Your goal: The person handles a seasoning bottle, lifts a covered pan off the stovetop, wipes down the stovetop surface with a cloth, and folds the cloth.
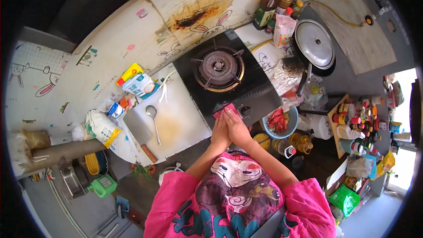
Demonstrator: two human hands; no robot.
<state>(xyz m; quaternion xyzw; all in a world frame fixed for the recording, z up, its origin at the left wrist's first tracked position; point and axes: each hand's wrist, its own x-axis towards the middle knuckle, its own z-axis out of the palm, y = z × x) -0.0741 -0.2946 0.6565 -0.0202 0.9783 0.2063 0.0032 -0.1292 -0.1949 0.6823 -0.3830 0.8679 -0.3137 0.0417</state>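
My left hand (221,131) and my right hand (235,125) are together at the front edge of the black gas stove (260,94). Both press on a folded pink cloth (225,109) that lies on the stove's front, left of a knob (245,111). The fingers are stretched out, close together, and partly overlap. Behind them sits the round burner (219,65) with its metal grate. How the left fingers bend under the right ones is hard to see.
Left of the stove, a white board (176,110) holds a cleaver (136,126) and a spoon (152,117). A lidded pan (315,44) and bottles (265,12) stand at the back right. A blue basin (291,128) with red contents is right of my hands.
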